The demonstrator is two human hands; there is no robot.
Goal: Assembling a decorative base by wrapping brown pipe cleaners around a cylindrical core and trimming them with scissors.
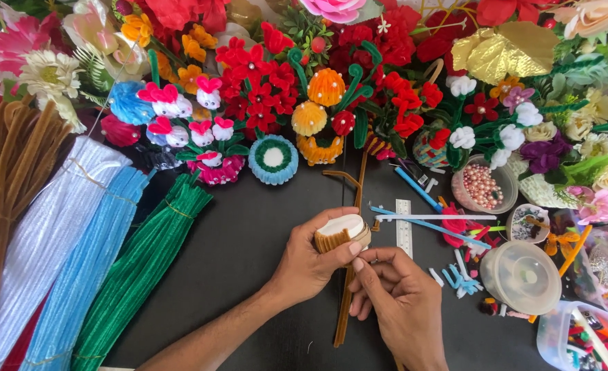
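Your left hand (311, 264) is closed around a small round cup (342, 232) with a white top and a band of brown chenille stem wound about its side, thumb and fingers clamped on it so the side stays turned toward your other hand; it sits just above the table, right in front of you. Your right hand (393, 295) is pinched together at the fingertips against the cup's lower edge, seemingly pressing the brown stem (345, 302) where it meets the wrap, and the loose length of that stem trails down between your wrists, probably left slack so it can feed round. The black table (249, 227) carries the rest: just beyond the cup lie a clear ruler (403, 227) and thin blue stems (431, 225), within easy reach on the right, along with a lidded clear tub (522, 275) and a bowl of pink beads (482, 185). To your left, bundles of green (139, 268), blue (77, 275), white (43, 227) and brown stems (2, 185) fan out, sorted by colour. Farthest off, finished chenille flowers and artificial blooms (318, 75) crowd the back edge, hiding whatever room lies behind
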